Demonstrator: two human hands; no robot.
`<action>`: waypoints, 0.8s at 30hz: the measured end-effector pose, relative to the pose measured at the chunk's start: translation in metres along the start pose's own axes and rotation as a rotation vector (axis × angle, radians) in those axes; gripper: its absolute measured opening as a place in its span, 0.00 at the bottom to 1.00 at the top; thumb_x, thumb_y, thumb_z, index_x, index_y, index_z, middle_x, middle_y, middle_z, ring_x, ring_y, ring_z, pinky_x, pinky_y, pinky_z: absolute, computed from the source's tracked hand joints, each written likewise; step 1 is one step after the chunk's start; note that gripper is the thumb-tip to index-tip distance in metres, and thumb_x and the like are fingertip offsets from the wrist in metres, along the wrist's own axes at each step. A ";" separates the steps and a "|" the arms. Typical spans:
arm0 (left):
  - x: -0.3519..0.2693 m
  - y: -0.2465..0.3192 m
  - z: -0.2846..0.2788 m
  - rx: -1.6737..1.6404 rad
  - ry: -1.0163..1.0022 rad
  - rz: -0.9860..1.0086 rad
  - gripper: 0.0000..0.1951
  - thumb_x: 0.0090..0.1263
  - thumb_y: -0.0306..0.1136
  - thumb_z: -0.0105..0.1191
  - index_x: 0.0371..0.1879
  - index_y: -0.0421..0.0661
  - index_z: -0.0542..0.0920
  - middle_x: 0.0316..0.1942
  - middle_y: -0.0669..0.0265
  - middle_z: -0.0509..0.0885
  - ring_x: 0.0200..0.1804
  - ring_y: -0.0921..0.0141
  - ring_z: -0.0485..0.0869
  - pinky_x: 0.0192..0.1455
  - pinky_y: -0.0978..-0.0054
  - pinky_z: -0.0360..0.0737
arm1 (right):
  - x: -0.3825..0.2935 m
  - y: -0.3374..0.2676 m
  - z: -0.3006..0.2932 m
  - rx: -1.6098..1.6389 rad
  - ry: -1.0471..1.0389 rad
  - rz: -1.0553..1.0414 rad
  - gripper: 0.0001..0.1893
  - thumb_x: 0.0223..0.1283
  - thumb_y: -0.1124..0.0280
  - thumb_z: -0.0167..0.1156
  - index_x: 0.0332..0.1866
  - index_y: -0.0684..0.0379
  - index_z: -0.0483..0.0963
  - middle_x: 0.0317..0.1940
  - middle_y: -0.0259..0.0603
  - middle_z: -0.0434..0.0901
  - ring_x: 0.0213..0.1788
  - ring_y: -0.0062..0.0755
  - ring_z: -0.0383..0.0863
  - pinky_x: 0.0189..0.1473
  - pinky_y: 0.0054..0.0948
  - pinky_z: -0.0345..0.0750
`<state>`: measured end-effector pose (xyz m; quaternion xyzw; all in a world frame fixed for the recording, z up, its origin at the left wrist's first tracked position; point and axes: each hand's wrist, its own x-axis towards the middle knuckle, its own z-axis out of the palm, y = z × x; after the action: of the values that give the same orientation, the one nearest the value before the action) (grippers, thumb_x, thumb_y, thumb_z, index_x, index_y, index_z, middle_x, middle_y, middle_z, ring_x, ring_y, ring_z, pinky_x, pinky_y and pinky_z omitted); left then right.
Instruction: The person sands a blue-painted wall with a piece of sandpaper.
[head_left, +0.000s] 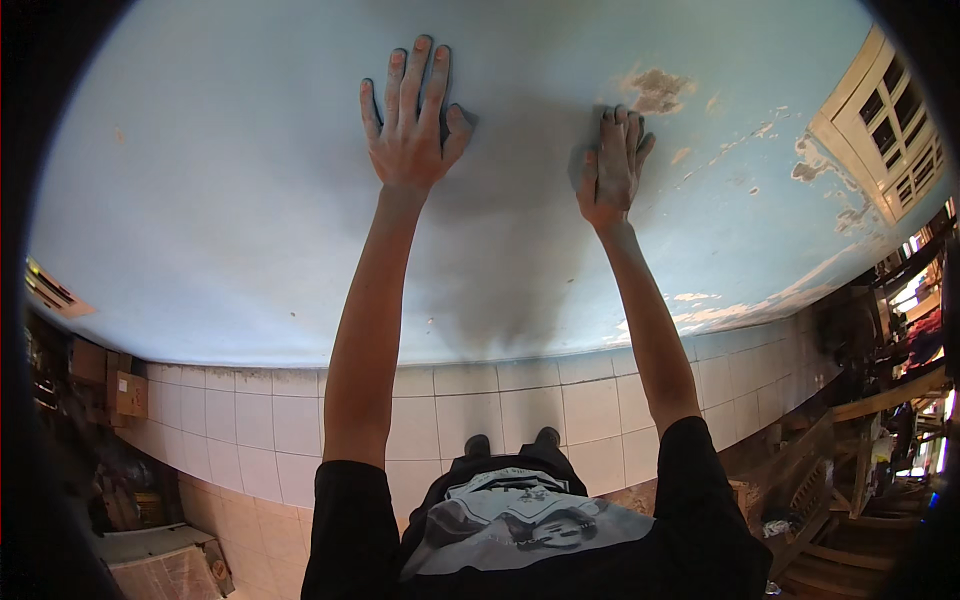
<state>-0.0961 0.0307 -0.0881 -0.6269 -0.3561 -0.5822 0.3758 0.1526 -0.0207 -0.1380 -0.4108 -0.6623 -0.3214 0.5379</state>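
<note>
A pale blue painted wall (247, 165) fills most of the view before me. My left hand (412, 120) rests against it, palm to the surface and fingers spread, with nothing seen in it. Farther right, my right hand (615, 165) lies against the same wall with its fingers closer together and greyish. Whether anything is under that palm is hidden. Just above its fingertips is a bare grey patch of peeled paint (660, 90). More flaked paint (810, 161) shows towards the right. Both arms reach up and forward from black sleeves.
White tiles (469, 424) meet the wall's foot, near my shoes (477, 445). Cardboard boxes (129, 394) stand at the left. Wooden furniture frames (855, 465) crowd the right side. A cream panelled frame with dark panes (889, 120) is set at upper right.
</note>
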 end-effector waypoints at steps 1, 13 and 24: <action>0.000 0.000 -0.001 0.002 -0.006 -0.002 0.28 0.68 0.41 0.41 0.70 0.55 0.71 0.72 0.68 0.70 0.74 0.63 0.67 0.73 0.43 0.57 | 0.012 -0.004 0.001 0.011 0.036 -0.008 0.26 0.73 0.63 0.44 0.71 0.65 0.64 0.72 0.55 0.64 0.77 0.60 0.53 0.74 0.64 0.39; -0.002 0.000 -0.003 -0.005 -0.019 -0.008 0.29 0.67 0.40 0.43 0.70 0.54 0.71 0.72 0.67 0.70 0.73 0.63 0.68 0.74 0.45 0.56 | -0.050 -0.018 0.012 -0.038 -0.179 0.073 0.27 0.73 0.61 0.44 0.70 0.68 0.63 0.70 0.54 0.67 0.76 0.62 0.56 0.74 0.65 0.37; 0.009 0.002 -0.008 0.003 -0.124 0.031 0.34 0.63 0.34 0.45 0.72 0.41 0.65 0.73 0.52 0.66 0.75 0.50 0.64 0.75 0.43 0.54 | -0.010 -0.035 0.028 -0.024 0.005 0.045 0.26 0.73 0.63 0.47 0.72 0.62 0.63 0.69 0.53 0.69 0.74 0.58 0.62 0.74 0.65 0.31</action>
<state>-0.0969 0.0228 -0.0786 -0.6668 -0.3698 -0.5356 0.3630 0.1103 -0.0146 -0.1535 -0.4312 -0.6475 -0.3181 0.5419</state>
